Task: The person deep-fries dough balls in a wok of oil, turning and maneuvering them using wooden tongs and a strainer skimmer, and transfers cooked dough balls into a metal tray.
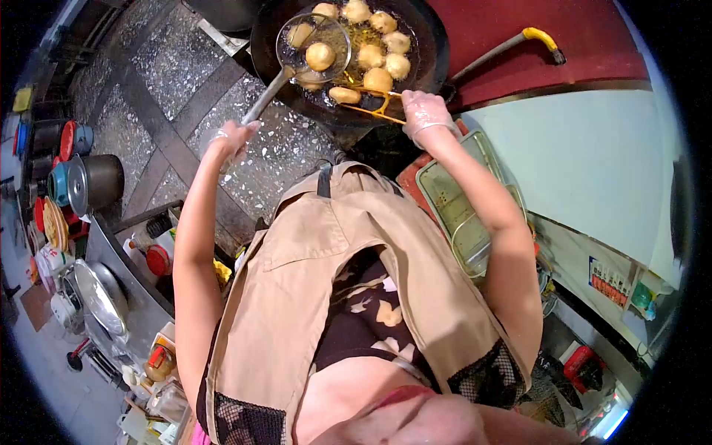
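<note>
My left hand [233,139], in a clear plastic glove, is closed round the handle of a wire skimmer [268,96]. The skimmer's round mesh is over the wok [271,48], with a golden fried dough ball [320,56] on it. My right hand [428,117], also gloved, grips a pair of yellow tongs [382,111] reaching over the wok's near edge. A flattish fried piece [345,95] lies by the tongs' tips; whether they pinch it I cannot tell. Several more dough balls [371,56] float in the bubbling oil.
A hooked bar with a yellow end [545,41] lies right of the wok on a red surface. Below it stand a pale counter [571,156] and a greenish tray [452,193]. At left are a metal pot [100,182] and a steel basin [100,297]. The floor [178,67] is speckled.
</note>
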A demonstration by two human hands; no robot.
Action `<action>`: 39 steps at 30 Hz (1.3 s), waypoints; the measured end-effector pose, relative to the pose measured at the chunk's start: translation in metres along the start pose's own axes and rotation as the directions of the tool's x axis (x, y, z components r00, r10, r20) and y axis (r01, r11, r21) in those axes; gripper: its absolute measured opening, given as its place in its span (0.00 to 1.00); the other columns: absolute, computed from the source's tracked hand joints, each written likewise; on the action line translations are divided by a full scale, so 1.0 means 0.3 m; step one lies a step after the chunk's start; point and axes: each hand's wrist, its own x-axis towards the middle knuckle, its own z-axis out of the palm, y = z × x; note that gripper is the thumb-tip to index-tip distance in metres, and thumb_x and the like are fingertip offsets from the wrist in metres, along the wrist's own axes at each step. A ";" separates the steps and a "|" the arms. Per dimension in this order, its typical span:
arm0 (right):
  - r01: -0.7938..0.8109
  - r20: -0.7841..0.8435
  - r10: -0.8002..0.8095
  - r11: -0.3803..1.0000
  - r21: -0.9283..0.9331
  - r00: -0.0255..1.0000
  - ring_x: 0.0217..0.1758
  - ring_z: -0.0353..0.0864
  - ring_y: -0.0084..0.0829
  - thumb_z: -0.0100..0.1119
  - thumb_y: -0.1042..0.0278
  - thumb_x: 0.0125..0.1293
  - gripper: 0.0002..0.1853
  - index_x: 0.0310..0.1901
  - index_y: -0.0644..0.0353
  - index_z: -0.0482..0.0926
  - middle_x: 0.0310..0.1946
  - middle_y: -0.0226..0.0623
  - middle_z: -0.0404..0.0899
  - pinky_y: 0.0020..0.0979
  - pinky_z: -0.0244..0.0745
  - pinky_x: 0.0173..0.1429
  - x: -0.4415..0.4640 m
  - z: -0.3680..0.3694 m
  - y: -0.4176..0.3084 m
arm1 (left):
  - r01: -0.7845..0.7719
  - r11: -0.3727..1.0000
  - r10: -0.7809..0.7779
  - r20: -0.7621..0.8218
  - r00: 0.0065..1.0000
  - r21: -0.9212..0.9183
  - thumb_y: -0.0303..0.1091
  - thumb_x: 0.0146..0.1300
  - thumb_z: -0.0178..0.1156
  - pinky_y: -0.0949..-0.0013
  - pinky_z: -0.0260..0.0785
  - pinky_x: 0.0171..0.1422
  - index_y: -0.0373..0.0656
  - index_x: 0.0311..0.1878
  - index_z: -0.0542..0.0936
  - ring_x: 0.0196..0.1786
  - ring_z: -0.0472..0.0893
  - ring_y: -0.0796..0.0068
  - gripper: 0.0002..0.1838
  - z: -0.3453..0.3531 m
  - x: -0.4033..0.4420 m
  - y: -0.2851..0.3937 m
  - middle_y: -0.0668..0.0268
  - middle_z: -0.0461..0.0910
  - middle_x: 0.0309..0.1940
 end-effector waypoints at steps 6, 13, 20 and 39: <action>-0.196 0.393 0.083 0.946 0.257 0.916 0.52 0.76 0.39 0.68 0.50 0.46 0.31 0.50 0.60 0.72 0.47 0.43 0.77 0.37 0.73 0.55 -0.026 -0.199 0.046 | -0.001 0.998 0.002 0.019 1.000 -0.068 0.59 0.59 0.55 0.62 0.67 0.28 0.35 0.30 0.80 0.21 0.76 0.69 0.29 0.002 0.010 -0.010 0.62 0.76 0.18; -0.349 0.491 0.133 0.856 0.380 0.861 0.52 0.76 0.43 0.69 0.50 0.46 0.32 0.50 0.61 0.73 0.47 0.48 0.77 0.37 0.71 0.55 -0.006 -0.053 0.004 | 0.016 1.000 -0.016 -0.004 1.000 -0.009 0.60 0.59 0.55 0.62 0.65 0.26 0.36 0.25 0.78 0.19 0.74 0.70 0.30 -0.004 0.002 0.005 0.63 0.75 0.17; -0.397 0.510 0.158 0.824 0.404 0.846 0.54 0.76 0.41 0.69 0.49 0.46 0.32 0.50 0.61 0.75 0.49 0.45 0.77 0.36 0.72 0.57 -0.005 -0.015 -0.030 | 0.032 0.999 -0.033 -0.013 0.999 -0.037 0.60 0.59 0.55 0.61 0.65 0.28 0.37 0.24 0.77 0.19 0.74 0.69 0.30 -0.002 -0.008 0.017 0.62 0.75 0.17; -0.410 0.553 0.138 0.817 0.406 0.822 0.56 0.75 0.42 0.68 0.51 0.48 0.35 0.54 0.62 0.71 0.52 0.46 0.75 0.37 0.71 0.58 -0.032 -0.031 -0.046 | 0.043 0.998 -0.044 -0.013 0.999 -0.034 0.61 0.57 0.56 0.62 0.64 0.28 0.37 0.23 0.76 0.21 0.74 0.69 0.30 0.016 0.022 -0.006 0.62 0.75 0.18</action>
